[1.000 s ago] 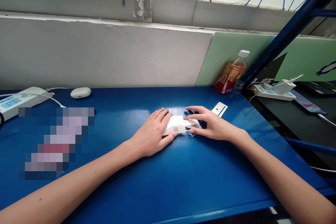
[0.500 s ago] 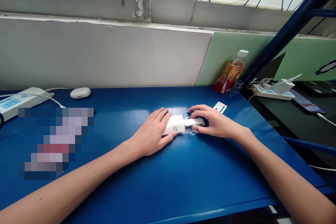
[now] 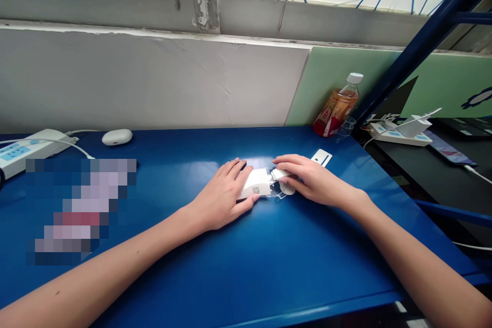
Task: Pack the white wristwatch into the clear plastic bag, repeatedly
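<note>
A small white packet (image 3: 258, 183) with a square printed code lies on the blue desk, with clear plastic (image 3: 274, 190) at its right end. My left hand (image 3: 221, 195) holds it down from the left, fingers over its far side and thumb along the near edge. From the packet's right end sticks out a white strip-like piece (image 3: 281, 174). My right hand (image 3: 307, 177) has its fingers and thumb closed on that piece, hiding part of it. Just below the strip shows a small round white piece (image 3: 286, 188). Beyond my right hand lies a white card (image 3: 321, 157) with a dark slot.
A drink bottle (image 3: 337, 107) leans at the back right by a blue metal post (image 3: 407, 56). At the left are a power strip (image 3: 33, 147), a white earbud case (image 3: 117, 137) and a blurred-out object (image 3: 88, 205). Another desk (image 3: 461, 179) with a phone stands at the right.
My right hand's fingers have come down and closed over the white strip-like piece, moving slightly left. The left hand stays on the packet.
</note>
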Demonstrator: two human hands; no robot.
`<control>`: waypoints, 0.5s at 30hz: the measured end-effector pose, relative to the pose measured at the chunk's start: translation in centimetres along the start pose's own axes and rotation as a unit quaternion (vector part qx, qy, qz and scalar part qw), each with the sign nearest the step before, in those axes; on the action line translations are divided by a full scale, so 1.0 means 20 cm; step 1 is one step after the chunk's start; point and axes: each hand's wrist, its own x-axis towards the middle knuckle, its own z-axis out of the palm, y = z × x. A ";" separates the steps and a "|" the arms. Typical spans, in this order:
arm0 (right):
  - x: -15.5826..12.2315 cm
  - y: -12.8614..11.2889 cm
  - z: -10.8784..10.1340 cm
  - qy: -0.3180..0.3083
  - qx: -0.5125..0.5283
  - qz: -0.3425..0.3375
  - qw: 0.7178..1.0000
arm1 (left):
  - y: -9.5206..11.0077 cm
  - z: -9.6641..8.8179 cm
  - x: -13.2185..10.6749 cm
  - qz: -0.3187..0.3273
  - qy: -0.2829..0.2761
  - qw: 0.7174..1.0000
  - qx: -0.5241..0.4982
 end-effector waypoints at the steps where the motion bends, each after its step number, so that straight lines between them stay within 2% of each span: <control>1: 0.00 0.01 -0.01 0.003 -0.008 0.001 1.000 | 0.00 0.00 0.00 0.000 0.003 1.000 0.000; 7: -0.01 0.09 -0.06 0.015 -0.057 0.036 0.998 | 0.00 -0.01 0.00 -0.006 0.004 1.000 -0.001; 10: -0.02 0.12 -0.08 0.018 -0.037 0.075 0.996 | 0.01 -0.01 0.00 -0.009 0.000 1.000 -0.002; 15: -0.02 0.16 -0.08 0.097 0.011 0.086 0.992 | 0.01 -0.02 0.00 -0.005 -0.012 1.000 0.007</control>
